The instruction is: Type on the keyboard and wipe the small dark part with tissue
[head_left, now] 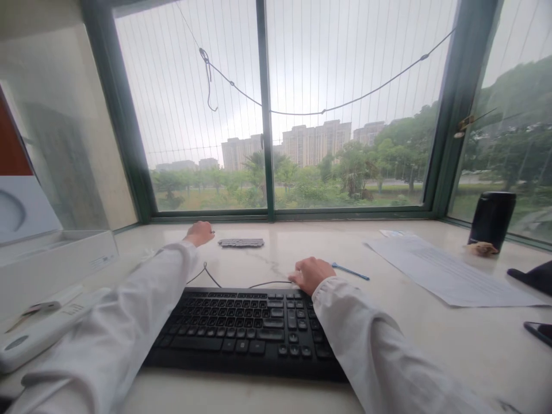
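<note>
A black keyboard (245, 330) lies on the pale marble sill in front of me, and its thin black cable (211, 276) loops behind it. My right hand (311, 274) rests at the keyboard's back right edge where the cable leaves. Its fingers are curled down and pressed together, hiding what is under them. My left hand (199, 233) reaches further back and is closed like a fist on the sill. It sits just left of a small flat grey strip (240, 242) without touching it. A blue pen (350, 271) lies just right of my right hand.
A white open box (56, 256) and a white device (38, 336) sit at the left. Printed sheets (448, 270), a black cylinder (491, 219), a dark object (532, 276) and a phone corner (539, 330) are at the right. The window frame (267, 215) bounds the sill behind.
</note>
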Demonstrator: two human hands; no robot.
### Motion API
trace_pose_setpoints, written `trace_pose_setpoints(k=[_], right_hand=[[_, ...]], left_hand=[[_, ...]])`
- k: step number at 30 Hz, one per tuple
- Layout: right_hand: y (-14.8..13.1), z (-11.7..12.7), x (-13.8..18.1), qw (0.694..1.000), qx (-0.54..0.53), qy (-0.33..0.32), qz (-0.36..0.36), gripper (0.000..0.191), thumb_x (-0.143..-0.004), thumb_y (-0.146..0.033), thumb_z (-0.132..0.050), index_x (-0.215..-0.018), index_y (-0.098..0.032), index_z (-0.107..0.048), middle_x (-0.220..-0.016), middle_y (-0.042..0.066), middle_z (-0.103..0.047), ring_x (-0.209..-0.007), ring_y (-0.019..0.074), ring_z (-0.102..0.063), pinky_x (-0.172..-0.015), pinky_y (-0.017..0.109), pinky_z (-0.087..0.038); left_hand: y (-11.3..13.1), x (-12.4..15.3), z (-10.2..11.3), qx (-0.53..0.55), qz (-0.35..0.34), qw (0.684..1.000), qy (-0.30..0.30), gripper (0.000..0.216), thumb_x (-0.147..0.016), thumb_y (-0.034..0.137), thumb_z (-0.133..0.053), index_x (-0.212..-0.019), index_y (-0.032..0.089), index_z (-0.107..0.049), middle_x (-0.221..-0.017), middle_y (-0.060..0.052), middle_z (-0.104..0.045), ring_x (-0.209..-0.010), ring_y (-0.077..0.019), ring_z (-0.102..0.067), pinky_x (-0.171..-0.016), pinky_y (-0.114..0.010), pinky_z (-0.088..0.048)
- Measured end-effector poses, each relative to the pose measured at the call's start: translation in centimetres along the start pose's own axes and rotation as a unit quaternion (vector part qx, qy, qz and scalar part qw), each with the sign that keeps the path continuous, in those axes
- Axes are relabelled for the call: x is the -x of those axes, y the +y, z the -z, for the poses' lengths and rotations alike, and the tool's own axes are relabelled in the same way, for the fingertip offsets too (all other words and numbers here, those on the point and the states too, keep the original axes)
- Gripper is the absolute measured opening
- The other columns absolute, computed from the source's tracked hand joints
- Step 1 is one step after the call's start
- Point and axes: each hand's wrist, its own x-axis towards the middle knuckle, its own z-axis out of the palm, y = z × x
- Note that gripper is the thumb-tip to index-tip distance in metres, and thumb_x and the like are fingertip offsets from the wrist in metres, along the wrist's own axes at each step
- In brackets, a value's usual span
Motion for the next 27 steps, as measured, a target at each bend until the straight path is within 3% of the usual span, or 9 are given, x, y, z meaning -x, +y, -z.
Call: trace_pose_setpoints(k=[4,9,12,17,23,27], right_hand=[[0.2,-0.1,-0.3,1.0,0.0,-0.015,0.009,0.024,-0.084,-0.032,-0.055,-0.097,-0.023,-0.073,-0.102,0.014,-0.072,-0.092,0.0255,-0.068,-0.071,0.031,-0.045],[0.5,0.1,-0.5,0.991,-0.089,0.09,-0.033,0.03,-0.092,-0.037,-0.041,-0.103,-0.025,-0.066,-0.098,0.01,-0.073,-0.091,0.0241,-0.068,-0.07,0.03,-0.045],[0.8,0.2,-0.6,0.965,-0.208,0.143,-0.073,0.032,-0.093,-0.041,-0.039,-0.1,-0.024,-0.065,-0.098,0.008,-0.073,-0.09,0.0208,-0.068,-0.073,0.027,-0.046],[1.2,0.0,-0.8,0.903,-0.385,0.169,-0.09,0.041,-0.087,-0.055,-0.045,-0.1,-0.024,-0.068,-0.103,0.006,-0.073,-0.092,0.0202,-0.069,-0.076,0.026,-0.049],[0.7,-1.4,-1.7,0.857,-0.491,0.155,-0.025,0.047,-0.075,-0.061,-0.06,-0.088,-0.018,-0.075,-0.085,0.006,-0.076,-0.088,0.0251,-0.069,-0.072,0.028,-0.052],[0.4,-2.0,-2.2,0.776,-0.623,0.096,-0.024,0.044,-0.059,-0.052,-0.079,-0.084,-0.016,-0.075,-0.076,0.005,-0.075,-0.073,0.023,-0.07,-0.062,0.027,-0.054]], left_hand=[[3.6,3.1,3.0,0.03,-0.067,0.997,0.03,0.029,-0.074,0.033,-0.061,-0.093,0.016,-0.073,-0.094,-0.014,-0.072,-0.091,-0.0276,-0.066,-0.078,-0.031,-0.049],[10.2,9.3,6.2,0.086,-0.18,0.978,0.065,0.028,-0.08,0.033,-0.058,-0.098,0.018,-0.073,-0.093,-0.008,-0.073,-0.084,-0.0206,-0.066,-0.075,-0.027,-0.049],[14.2,13.4,7.2,0.165,-0.272,0.944,0.089,0.023,-0.08,0.027,-0.058,-0.09,0.015,-0.074,-0.084,-0.012,-0.073,-0.076,-0.0222,-0.066,-0.072,-0.032,-0.049],[19.2,18.1,6.7,0.141,-0.278,0.944,0.104,0.021,-0.079,0.023,-0.061,-0.089,0.012,-0.075,-0.084,-0.021,-0.07,-0.083,-0.0278,-0.067,-0.078,-0.038,-0.05],[20.3,20.1,4.9,0.136,-0.291,0.938,0.132,0.023,-0.086,0.028,-0.055,-0.097,0.016,-0.071,-0.092,-0.011,-0.072,-0.086,-0.0242,-0.068,-0.078,-0.035,-0.054],[19.1,20.3,4.4,0.17,-0.305,0.927,0.138,0.021,-0.088,0.029,-0.056,-0.096,0.017,-0.071,-0.094,-0.008,-0.073,-0.087,-0.0224,-0.068,-0.08,-0.033,-0.054]])
